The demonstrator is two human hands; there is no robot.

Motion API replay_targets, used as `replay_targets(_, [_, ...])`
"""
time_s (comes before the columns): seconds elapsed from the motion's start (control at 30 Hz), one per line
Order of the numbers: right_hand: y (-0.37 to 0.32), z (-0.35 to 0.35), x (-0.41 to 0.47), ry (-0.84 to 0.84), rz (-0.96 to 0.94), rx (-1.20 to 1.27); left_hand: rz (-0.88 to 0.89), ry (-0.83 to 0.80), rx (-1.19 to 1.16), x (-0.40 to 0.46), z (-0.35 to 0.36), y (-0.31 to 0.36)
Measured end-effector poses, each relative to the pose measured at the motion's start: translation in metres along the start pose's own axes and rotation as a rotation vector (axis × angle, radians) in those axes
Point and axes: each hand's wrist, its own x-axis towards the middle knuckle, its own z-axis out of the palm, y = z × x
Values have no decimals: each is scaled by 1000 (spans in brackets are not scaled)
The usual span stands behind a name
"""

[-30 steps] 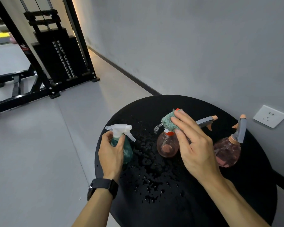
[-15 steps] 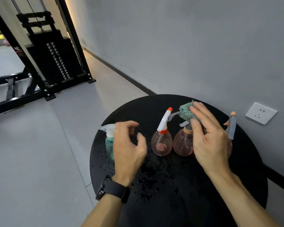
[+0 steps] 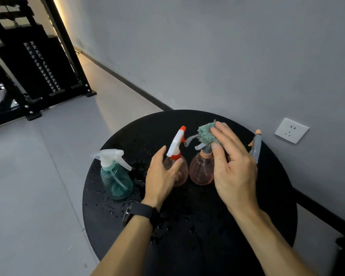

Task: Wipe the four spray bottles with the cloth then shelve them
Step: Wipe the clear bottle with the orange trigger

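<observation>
Round black bench (image 3: 277,206), near half bare apart from scattered water droplets (image 3: 163,226); rim close on the left, gray floor (image 3: 38,186) open beyond. Black watch (image 3: 139,213) on left wrist. Left hand (image 3: 161,176), grip spread around the round body of the pink bottle with red-and-white head (image 3: 176,154), thumb and fingers touching it. Teal bottle (image 3: 116,176) upright near the left rim, apart from both hands. Right hand (image 3: 231,166), grip pinching the green cloth (image 3: 206,133) against the head of the middle pink bottle (image 3: 201,172). Fourth bottle (image 3: 256,145) mostly hidden behind the right hand. No readable labels. White wall socket (image 3: 291,130) beyond; black weight machine (image 3: 38,66) far left.
</observation>
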Motion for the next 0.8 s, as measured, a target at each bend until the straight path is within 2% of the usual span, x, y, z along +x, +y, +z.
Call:
replay_targets(0.17, [5,-2,-1,-31,24,19,0,-26,-30,10,13,-5])
replay_targets(0.37, [3,0,-3,-22,-8,-22,58,44,-13,7,10,-1])
replay_targets(0.5, [2,1,-5,-48,-26,-42,24,-1,-59,-3,3,3])
replay_targets(0.57, [2,1,-6,-74,-26,-35,21,32,-45,-6,-3,4])
replay_targets(0.67, [2,1,-8,-94,-20,-22,-10,81,-175,-7,-17,14])
replay_targets(0.8, [-2,4,-12,-123,18,70,-62,37,-432,-9,-32,30])
